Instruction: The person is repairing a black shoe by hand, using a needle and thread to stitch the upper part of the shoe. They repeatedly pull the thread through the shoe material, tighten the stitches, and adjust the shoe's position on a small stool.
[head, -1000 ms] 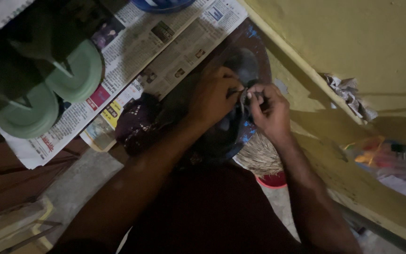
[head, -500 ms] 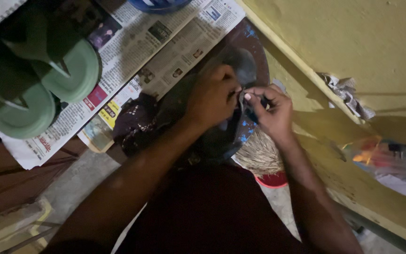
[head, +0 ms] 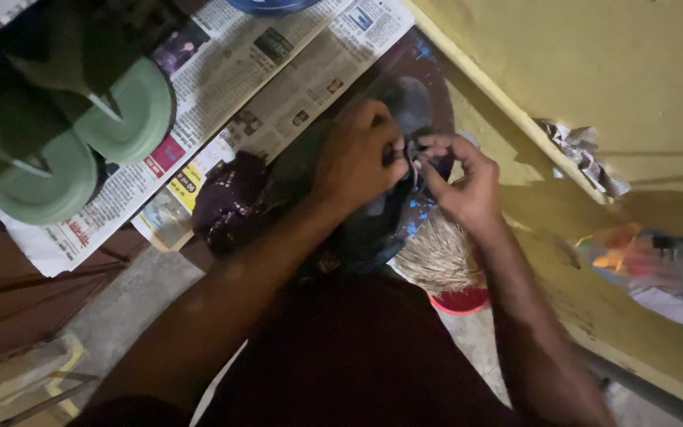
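My left hand (head: 355,162) and my right hand (head: 460,180) meet over a dark bluish cloth (head: 389,221) bunched in my lap. Both pinch a small dark piece (head: 413,152) of it between fingertips, the hands almost touching. A dark purple patterned fold of fabric (head: 235,207) hangs to the left, under my left forearm. What exactly lies between the fingers is too dim to tell.
Newspaper sheets (head: 278,87) cover the floor ahead, with a pair of green sandals (head: 81,150) at the left. A straw brush head (head: 436,257) over a red container (head: 460,300) sits under my right wrist. A yellow wall (head: 594,71) runs along the right, with a plastic bag (head: 658,269).
The view has shifted a little. My hands have stayed together on the cloth, the fingers working slightly at the same spot.
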